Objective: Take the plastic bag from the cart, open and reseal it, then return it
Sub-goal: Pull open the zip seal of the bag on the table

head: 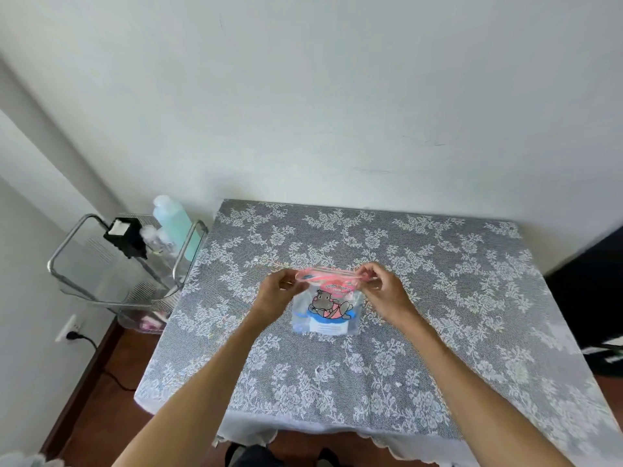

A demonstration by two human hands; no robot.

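Starting at the left, we see the cart without the bag, so taking it looks done. Our left hand pinches the left end of the plastic bag, which is over the middle of the table; our right hand pinches the right end. Returning it remains. We cannot tell whether the pink seal strip is parted or pressed closed; the fingertips hide its ends.

The small clear plastic bag, printed with a cartoon hippo and edged by a pink zip strip, lies over the desk, far from the cart.
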